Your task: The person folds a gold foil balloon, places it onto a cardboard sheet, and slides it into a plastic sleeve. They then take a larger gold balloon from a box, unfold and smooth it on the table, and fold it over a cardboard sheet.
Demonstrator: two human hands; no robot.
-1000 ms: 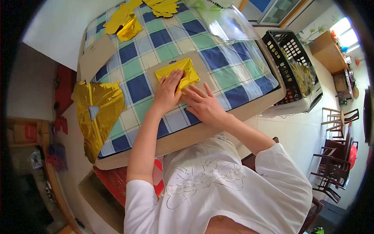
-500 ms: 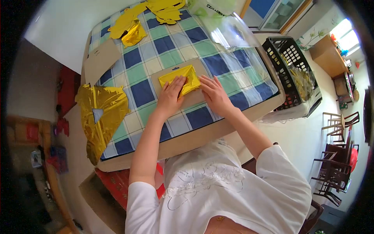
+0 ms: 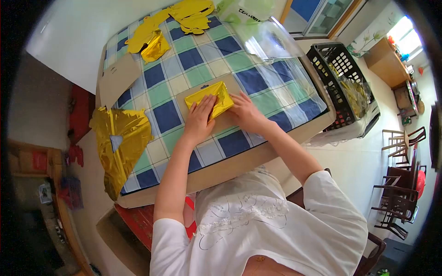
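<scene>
A folded gold foil sheet (image 3: 222, 95), shiny and roughly rectangular, lies on a brown cardboard backing card (image 3: 225, 122) with a dark hanging slot at its top. My left hand (image 3: 201, 115) rests flat across the foil's left part, fingers extended. At the foil's right edge, my right hand (image 3: 247, 112) touches with its fingertips, fingers slightly bent and apart. Both hands are open, and neither grasps the foil. The palms hide part of the card.
A checked cloth (image 3: 165, 117) covers the table. Around it lie a large gold foil piece (image 3: 122, 142), flat gold foil shapes (image 3: 191, 14), another cardboard card (image 3: 119, 78) and clear plastic sleeves (image 3: 267, 41). A black crate (image 3: 338, 87) stands at the right, holding plastic-wrapped items.
My right hand has drawn in toward the foil's right edge, its fingers more bent. My left hand stays pressed on the foil. The view has shifted slightly.
</scene>
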